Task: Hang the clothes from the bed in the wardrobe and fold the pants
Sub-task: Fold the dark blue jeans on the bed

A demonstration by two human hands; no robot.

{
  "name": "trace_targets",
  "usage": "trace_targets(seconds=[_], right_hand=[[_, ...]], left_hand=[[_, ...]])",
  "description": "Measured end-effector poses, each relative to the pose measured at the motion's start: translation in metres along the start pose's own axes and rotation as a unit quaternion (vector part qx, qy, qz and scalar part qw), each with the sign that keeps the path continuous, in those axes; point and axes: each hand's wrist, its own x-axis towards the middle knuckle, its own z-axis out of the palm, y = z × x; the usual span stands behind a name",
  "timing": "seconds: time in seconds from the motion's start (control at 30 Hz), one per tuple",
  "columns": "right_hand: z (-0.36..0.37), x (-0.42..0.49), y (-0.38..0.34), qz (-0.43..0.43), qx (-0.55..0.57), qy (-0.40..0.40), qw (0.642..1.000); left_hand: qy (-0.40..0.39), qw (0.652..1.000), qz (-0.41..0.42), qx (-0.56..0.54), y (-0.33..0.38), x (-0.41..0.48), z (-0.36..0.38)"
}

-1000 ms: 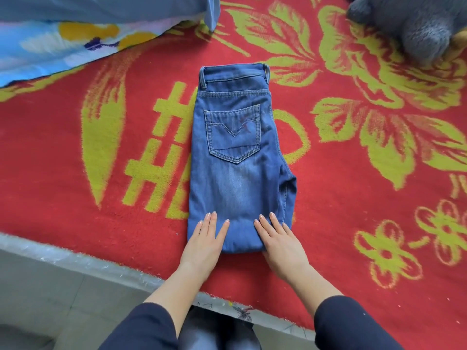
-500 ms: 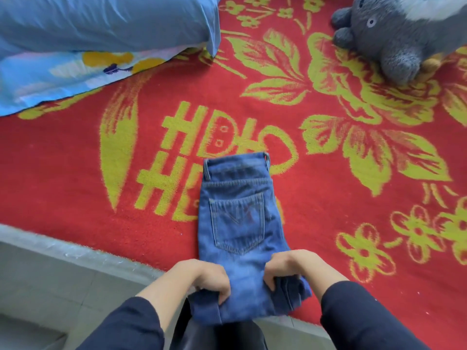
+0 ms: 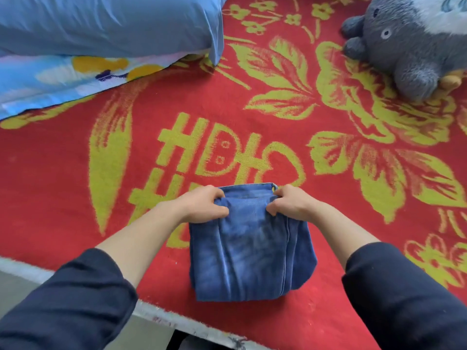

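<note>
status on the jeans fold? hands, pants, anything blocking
Left hand and right hand both gripping the far edge of the jeans. Jeans doubled over, near bed edge. Pillow and plush toy well clear.

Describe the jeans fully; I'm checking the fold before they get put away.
The jeans are blue, faded denim, folded into a compact, roughly square bundle with side seams showing. They lie flat on the red and yellow blanket near the bed's front edge. The left hand and right hand pinch the far folded edge at its two corners.
</note>
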Motion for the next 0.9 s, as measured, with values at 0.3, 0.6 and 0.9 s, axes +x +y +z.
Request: trace_targets(seconds=[0.3,0.6,0.9], right_hand=[[0.039,0.044,0.024,-0.101,-0.114,0.151,0.977],[0.035,0.084,0.006,0.0,-0.169,-0.026,0.985],[0.056,0.071,-0.01,0.069,-0.223,-0.115,0.966]], left_hand=[[0.085,0.969,0.05,0.226,-0.027,0.057,0.052],[0.008,0.971,0.005,0.238,-0.042,0.09,0.052],[-0.04,0.993,-0.016,0.111,-0.055,0.064,0.066]])
